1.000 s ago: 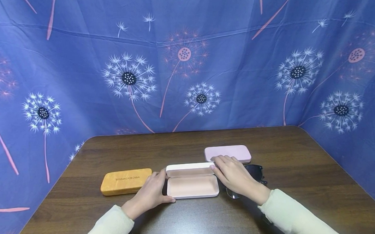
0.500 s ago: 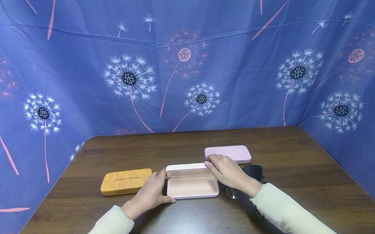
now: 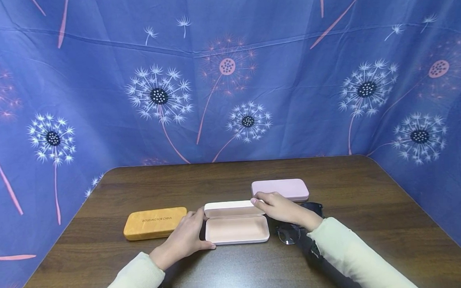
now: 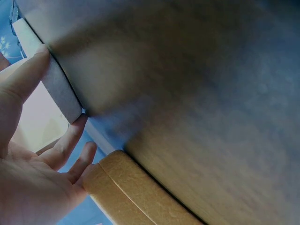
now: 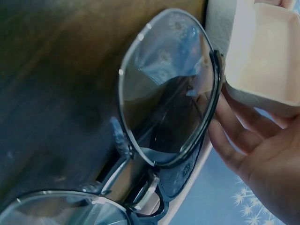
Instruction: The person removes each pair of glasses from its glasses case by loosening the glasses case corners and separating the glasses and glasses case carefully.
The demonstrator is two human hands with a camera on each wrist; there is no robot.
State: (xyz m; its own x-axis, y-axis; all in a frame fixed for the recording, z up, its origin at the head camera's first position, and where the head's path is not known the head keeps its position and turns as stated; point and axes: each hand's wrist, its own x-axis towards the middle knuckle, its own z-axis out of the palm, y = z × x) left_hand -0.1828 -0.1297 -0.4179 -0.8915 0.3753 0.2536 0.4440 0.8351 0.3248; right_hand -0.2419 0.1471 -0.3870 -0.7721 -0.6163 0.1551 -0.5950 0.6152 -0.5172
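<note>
A white eyeglass case (image 3: 239, 242) with a pale pink lining stands open at the middle of the table, its lid raised at the back. My left hand (image 3: 182, 240) holds its left end, thumb at the front edge and fingers behind, as the left wrist view shows. With my right hand (image 3: 285, 210) I pinch the right end of the lid, thumb in front. Clear-lens eyeglasses (image 5: 164, 84) with a dark frame lie beside the case, partly under my right wrist. Behind them are dark sunglasses (image 3: 314, 208), half hidden by that hand.
A closed yellow-orange glasses case (image 3: 154, 224) lies to the left, near the back of my left hand. Behind my right hand lies a closed pink case (image 3: 281, 187). A blue dandelion-print cloth (image 3: 285, 71) hangs behind the brown wooden table (image 3: 177, 181).
My right hand has shifted left along the lid and lowered its wrist, so more of the clear eyeglasses shows. The left hand and the white case have stayed put.
</note>
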